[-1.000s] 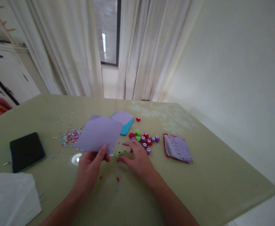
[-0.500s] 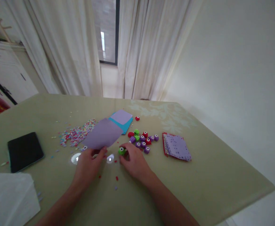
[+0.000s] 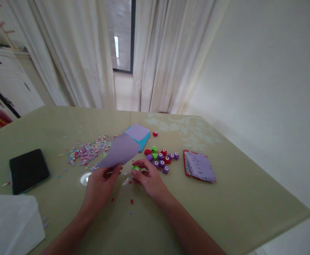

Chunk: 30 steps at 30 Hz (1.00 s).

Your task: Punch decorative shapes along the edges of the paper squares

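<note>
- From where I stand, the left hand [image 3: 100,182] has a thin, plain lilac sheet of paper [image 3: 120,151] pinched at its near edge, the thumb pressing and the other fingers partly tucked out of sight
- The right hand [image 3: 151,180] has thumb and forefinger closed around a small, rounded, bright-green plastic piece [image 3: 136,168], covered enough that I can't tell whether its underside touches the pale green tabletop [image 3: 224,212]
- It all seems to hang on the gap between those two: the green piece is just to the right of the left fingertips, near the sheet's near right-hand side yet apart from it, at about the same reach from the person
- The sheet's longer run slants away from the left fingers, forward and to the right, with a soft bend in it, so its right-hand side is the one facing the green piece
- The far end of the sheet overlaps, from here, a flat bright-blue sheet [image 3: 144,142]; touching or only in front, I can't say
- Just beyond the right fingertips is a loose cluster of small red, green and purple plastic pieces [image 3: 160,156], many with a white eye, none of them held
</note>
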Motion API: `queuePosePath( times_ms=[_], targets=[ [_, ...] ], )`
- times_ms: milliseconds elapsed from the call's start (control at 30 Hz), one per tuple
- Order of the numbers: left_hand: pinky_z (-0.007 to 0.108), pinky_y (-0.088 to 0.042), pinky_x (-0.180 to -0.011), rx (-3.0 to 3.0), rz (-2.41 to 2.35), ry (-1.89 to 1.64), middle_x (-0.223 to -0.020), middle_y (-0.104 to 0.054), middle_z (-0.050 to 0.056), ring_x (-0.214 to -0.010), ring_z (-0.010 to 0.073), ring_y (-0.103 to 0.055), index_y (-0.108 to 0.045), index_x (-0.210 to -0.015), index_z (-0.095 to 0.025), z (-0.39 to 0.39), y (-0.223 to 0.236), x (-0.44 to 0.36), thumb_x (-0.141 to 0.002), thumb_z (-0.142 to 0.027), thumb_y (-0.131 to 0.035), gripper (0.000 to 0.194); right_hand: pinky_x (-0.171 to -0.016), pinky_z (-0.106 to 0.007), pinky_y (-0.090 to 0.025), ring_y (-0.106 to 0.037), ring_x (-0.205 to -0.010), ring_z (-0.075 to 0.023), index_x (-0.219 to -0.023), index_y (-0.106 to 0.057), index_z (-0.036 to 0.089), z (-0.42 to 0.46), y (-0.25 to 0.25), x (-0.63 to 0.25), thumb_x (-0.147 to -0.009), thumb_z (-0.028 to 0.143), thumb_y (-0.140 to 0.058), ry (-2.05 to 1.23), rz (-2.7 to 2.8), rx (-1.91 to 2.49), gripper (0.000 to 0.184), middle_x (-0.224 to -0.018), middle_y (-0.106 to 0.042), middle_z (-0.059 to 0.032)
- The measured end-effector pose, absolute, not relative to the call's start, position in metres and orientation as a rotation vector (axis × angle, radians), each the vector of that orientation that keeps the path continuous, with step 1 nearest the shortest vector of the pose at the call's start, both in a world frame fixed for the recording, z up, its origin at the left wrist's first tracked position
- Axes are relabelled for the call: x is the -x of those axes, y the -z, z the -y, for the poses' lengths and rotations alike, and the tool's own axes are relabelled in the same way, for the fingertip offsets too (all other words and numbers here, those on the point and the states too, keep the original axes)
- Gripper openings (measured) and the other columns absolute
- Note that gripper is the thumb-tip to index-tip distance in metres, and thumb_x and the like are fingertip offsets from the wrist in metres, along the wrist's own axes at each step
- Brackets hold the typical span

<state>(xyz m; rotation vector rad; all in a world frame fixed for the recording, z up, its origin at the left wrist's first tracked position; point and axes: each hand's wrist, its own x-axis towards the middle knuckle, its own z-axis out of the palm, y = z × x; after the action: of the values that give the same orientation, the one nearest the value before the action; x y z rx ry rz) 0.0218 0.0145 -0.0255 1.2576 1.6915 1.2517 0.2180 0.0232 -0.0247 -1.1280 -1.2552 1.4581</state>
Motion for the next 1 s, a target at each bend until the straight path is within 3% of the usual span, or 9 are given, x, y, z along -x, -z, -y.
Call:
queuePosePath(
  times_ms=[133,333,500,800,1000],
  targets=[
    [0.040,-0.064,-0.081,-1.240,-1.668,-1.275,-0.094,-0.088,0.011,-0.089,0.0339,-0.085,-0.086,-0.097,-0.020,-0.019,0.029,-0.018,-0.078,-0.056,-0.078,0.041,-0.075,-0.033,-0.055,-0.067,-0.080,-0.0182,-0.121,-0.072,0.023,-0.025,0.027,-0.219,-0.073,0.040,-0.095,-1.461,1.186,1.180,0.056,-0.101,-0.070,-0.0031],
    [0.039,-0.065,-0.073,-1.048,-1.614,-1.252,-0.080,-0.086,0.012,-0.076,0.0317,-0.083,-0.080,-0.078,-0.020,-0.021,0.030,-0.018,-0.075,-0.062,-0.082,0.043,-0.067,-0.029,-0.048,-0.061,-0.070,-0.0161,-0.110,-0.076,0.021,-0.025,0.025,-0.219,-0.072,0.043,-0.096,-1.490,1.174,1.213,0.048,-0.077,-0.067,0.0017],
    [0.034,-0.063,-0.071,-0.923,-1.541,-1.327,-0.077,-0.084,0.008,-0.072,0.0267,-0.080,-0.080,-0.080,-0.019,-0.017,0.024,-0.025,-0.068,-0.061,-0.088,0.044,-0.069,-0.029,-0.050,-0.063,-0.071,-0.0153,-0.106,-0.072,0.021,-0.022,0.019,-0.217,-0.061,0.046,-0.103,-1.590,1.012,1.158,0.060,-0.085,-0.072,0.0007],
    [0.031,-0.060,-0.070,-0.898,-1.454,-1.298,-0.074,-0.083,0.007,-0.070,0.0232,-0.076,-0.083,-0.075,-0.020,-0.010,0.011,-0.032,-0.063,-0.061,-0.092,0.044,-0.063,-0.028,-0.040,-0.057,-0.065,-0.0134,-0.101,-0.082,0.019,-0.027,0.026,-0.216,-0.056,0.045,-0.105,-1.593,1.041,1.153,0.056,-0.073,-0.069,0.0021],
    [0.032,-0.058,-0.065,-0.975,-1.453,-1.276,-0.069,-0.081,0.007,-0.066,0.0238,-0.074,-0.081,-0.071,-0.019,-0.006,-0.001,-0.037,-0.062,-0.062,-0.092,0.045,-0.070,-0.029,-0.047,-0.064,-0.072,-0.0151,-0.096,-0.080,0.020,-0.026,0.020,-0.216,-0.052,0.041,-0.107,-1.651,0.958,1.052,0.056,-0.083,-0.076,0.0001]
  ],
)
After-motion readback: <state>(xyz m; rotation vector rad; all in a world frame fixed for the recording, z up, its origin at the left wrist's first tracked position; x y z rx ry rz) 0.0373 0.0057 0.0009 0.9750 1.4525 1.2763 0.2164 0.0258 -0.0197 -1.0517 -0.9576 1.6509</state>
